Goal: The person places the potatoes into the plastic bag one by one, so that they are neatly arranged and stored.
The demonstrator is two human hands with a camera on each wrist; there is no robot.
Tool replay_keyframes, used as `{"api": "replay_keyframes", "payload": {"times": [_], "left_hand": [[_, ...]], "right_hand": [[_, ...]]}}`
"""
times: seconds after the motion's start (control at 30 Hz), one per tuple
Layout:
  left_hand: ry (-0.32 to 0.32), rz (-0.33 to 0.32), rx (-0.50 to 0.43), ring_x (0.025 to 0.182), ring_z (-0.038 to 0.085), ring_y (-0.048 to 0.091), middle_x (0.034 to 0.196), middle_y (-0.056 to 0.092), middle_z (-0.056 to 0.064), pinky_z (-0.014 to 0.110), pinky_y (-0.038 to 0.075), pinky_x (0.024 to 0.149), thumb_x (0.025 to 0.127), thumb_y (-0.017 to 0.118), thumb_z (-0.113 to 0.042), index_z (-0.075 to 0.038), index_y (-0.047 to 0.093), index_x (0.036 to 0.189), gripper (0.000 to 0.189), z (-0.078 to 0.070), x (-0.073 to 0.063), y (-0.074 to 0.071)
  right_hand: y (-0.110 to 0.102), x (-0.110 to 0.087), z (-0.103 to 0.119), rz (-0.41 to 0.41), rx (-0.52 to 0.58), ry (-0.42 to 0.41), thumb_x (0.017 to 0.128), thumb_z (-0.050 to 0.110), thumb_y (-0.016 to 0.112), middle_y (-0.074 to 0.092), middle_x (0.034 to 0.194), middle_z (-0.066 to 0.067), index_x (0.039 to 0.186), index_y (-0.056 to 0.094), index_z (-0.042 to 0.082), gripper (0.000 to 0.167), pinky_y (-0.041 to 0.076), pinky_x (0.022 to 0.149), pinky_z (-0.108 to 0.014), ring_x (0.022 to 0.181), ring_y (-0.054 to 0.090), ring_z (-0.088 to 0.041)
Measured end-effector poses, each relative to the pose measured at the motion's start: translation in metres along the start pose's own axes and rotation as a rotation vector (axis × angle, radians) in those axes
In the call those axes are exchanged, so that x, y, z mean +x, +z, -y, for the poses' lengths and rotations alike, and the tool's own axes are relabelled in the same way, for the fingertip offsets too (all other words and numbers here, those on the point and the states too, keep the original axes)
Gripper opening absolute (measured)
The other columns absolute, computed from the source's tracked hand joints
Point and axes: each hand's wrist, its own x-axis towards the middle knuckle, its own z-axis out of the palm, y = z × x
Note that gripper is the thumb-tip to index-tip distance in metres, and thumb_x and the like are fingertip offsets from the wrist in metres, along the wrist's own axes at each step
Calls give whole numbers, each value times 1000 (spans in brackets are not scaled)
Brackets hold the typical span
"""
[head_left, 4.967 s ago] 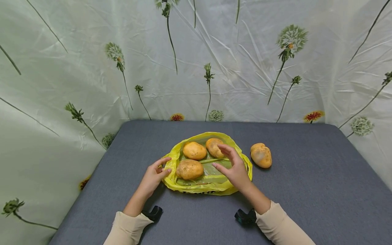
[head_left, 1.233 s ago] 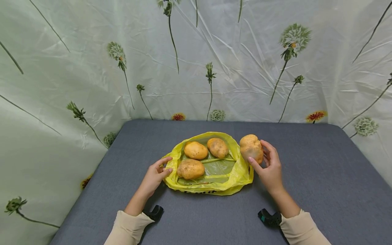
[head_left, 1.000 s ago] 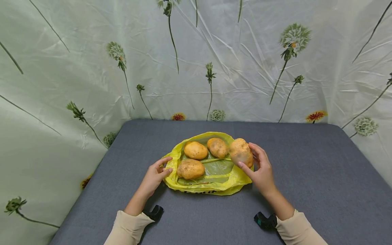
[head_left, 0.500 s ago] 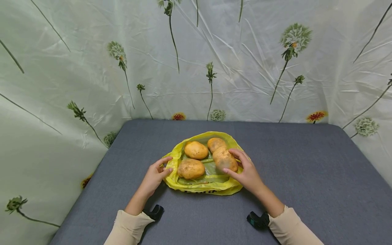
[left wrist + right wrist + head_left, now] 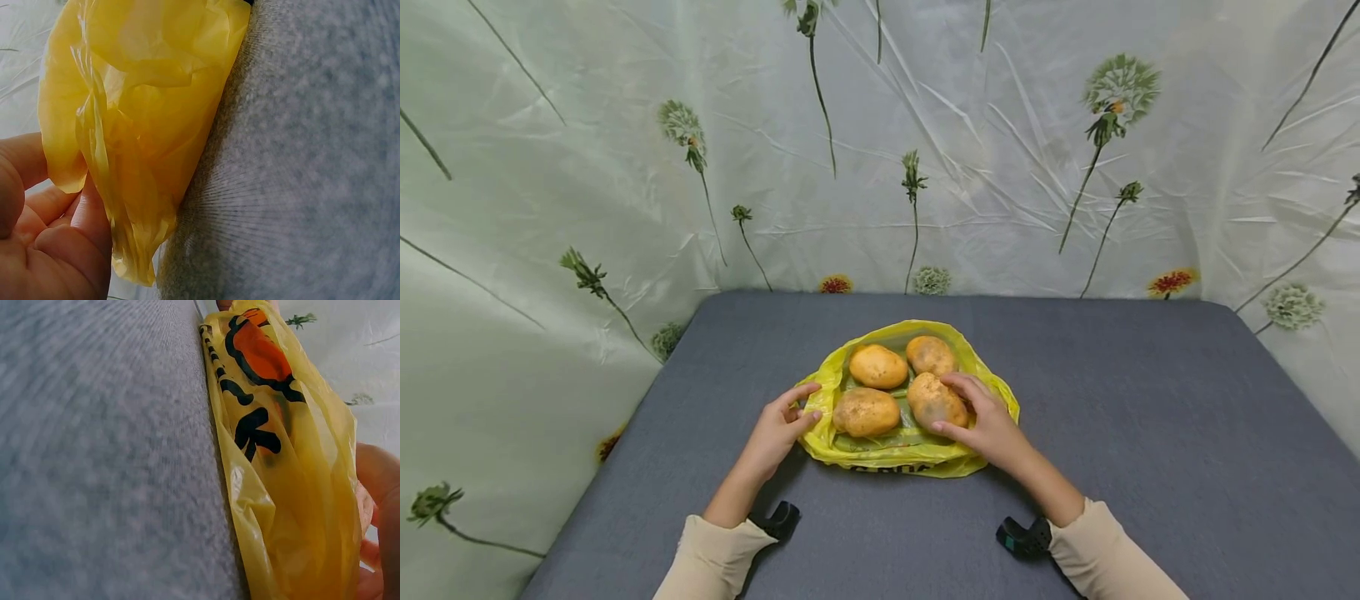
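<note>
A yellow plastic bag (image 5: 895,460) lies on its base with its mouth spread wide. Inside it, on the left, rest two potatoes (image 5: 878,367), one behind the other. A third potato (image 5: 932,356) sits at the back right. My right hand (image 5: 992,427) grips a fourth potato (image 5: 936,402) inside the bag's right side, thumb in front and fingers behind. At the left rim, my left hand (image 5: 775,432) holds the bag's edge between thumb and fingers. The left wrist view shows the creased bag wall (image 5: 150,125) by those fingers. Dark print marks the bag's front (image 5: 256,434) in the right wrist view.
The bag stands mid-table on a grey cloth-covered table (image 5: 1150,433). A pale curtain (image 5: 1000,150) printed with flowers hangs behind and to the left. Black wrist straps (image 5: 1026,537) sit below both hands.
My right hand took up the potato from the table right of the bag, carried it left over the rim and lowered it inside. My left hand has stayed at the left rim.
</note>
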Motion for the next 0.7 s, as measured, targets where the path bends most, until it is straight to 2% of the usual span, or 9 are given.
{"api": "replay_keyframes", "payload": {"times": [0.3,0.5,0.63,0.7], "left_hand": [[-3,-12,14,71,12,54,117,49,19,22,45,60,86,60,-7,0,47,126,42,-2,-1,-1],[12,-49,28,92,20,53,128,43,14,23,45,71,90,57,-15,-4,49,126,39,-3,-2,-3],[41,-83,102,103,27,47,126,44,15,32,42,82,91,55,-19,-5,44,130,43,-6,-3,-4],[65,-94,141,109,29,42,128,41,15,40,38,87,92,54,-22,-5,39,133,46,-8,-4,-4]], "right_hand": [[4,2,2,81,-55,28,76,29,72,42,128,-12,126,44,7,61,33,92,-48,120,37,-29],[2,3,6,117,-51,48,80,27,69,39,130,-14,129,40,4,61,33,94,-45,121,36,-29],[-5,3,11,93,-24,32,83,22,66,38,131,-15,130,39,1,59,35,93,-42,119,38,-27],[-12,1,13,60,-52,15,83,21,66,38,132,-15,130,39,1,57,35,92,-44,120,37,-29]]}}
